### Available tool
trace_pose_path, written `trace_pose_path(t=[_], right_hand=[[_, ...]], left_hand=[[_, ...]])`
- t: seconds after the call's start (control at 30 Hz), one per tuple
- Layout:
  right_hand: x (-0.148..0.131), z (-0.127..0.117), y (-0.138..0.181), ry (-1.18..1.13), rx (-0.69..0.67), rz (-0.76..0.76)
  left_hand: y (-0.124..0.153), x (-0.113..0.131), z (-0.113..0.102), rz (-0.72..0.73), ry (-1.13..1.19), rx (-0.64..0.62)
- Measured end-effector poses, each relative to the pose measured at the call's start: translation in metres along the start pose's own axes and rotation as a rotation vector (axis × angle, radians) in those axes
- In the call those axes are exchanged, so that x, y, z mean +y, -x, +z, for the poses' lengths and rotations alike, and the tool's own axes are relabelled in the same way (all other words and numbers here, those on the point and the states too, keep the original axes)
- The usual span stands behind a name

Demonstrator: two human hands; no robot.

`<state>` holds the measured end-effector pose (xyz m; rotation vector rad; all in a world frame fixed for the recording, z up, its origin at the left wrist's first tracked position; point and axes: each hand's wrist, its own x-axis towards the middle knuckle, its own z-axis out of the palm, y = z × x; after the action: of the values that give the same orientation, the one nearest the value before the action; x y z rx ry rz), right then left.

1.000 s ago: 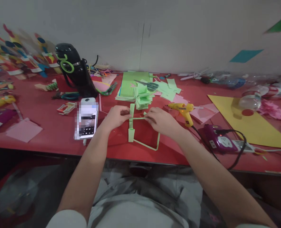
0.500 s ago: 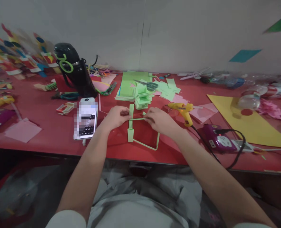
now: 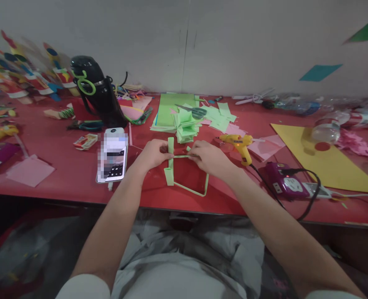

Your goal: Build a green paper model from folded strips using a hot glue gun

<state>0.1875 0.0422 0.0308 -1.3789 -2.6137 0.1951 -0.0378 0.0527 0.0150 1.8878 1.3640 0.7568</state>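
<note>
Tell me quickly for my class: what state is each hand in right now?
Left hand: closed, pinching the green paper frame between thumb and fingers.
Right hand: closed, fingertips pinching a thin strip of the same frame.

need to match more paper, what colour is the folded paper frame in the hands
Pale green; the folded paper frame shows in the head view.

**Red surface [image 3: 78,178], crowded sides**

A black flask [image 3: 107,101] stands behind a lit phone [image 3: 118,155], with a blue-handled tool [image 3: 90,125] beside it. Rocket-shaped crafts [image 3: 64,77] stand at the left. On the right, a purple socket block [image 3: 285,182] sits near a yellow sheet [image 3: 333,166].
</note>
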Motion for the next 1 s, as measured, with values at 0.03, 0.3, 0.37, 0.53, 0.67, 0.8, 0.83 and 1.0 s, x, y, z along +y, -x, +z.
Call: trace_pose_path(t=[0.03, 0.3, 0.37, 0.53, 0.67, 0.8, 0.83, 1.0], right_hand=[[0.001, 0.0, 0.0, -0.007, 0.0, 0.0], [0.013, -0.024, -0.005, -0.118, 0.053, 0.225], [0.011, -0.033, -0.008, -0.113, -0.049, 0.327], [0.002, -0.04, -0.023, -0.099, -0.204, 0.392], [0.003, -0.036, -0.037, -0.066, -0.267, 0.372], [0.014, -0.03, -0.041, -0.161, -0.273, 0.334], [0.019, -0.028, -0.04, -0.196, -0.252, 0.316], [0.046, -0.016, -0.027, -0.393, -0.103, 0.276]], left_hand=[[0.0, 0.0, 0.0, -0.003, 0.0, -0.001], [-0.002, 0.0, 0.001, -0.031, 0.049, -0.014], [-0.001, 0.001, 0.001, -0.049, 0.039, -0.008], [-0.003, -0.001, 0.001, -0.055, 0.036, -0.018], [-0.004, -0.002, 0.001, -0.049, 0.013, -0.01], [-0.004, -0.002, 0.001, -0.039, 0.025, -0.014], [-0.004, -0.003, 0.001, -0.035, 0.029, -0.017], [-0.002, -0.002, 0.0, -0.037, 0.041, -0.017]])
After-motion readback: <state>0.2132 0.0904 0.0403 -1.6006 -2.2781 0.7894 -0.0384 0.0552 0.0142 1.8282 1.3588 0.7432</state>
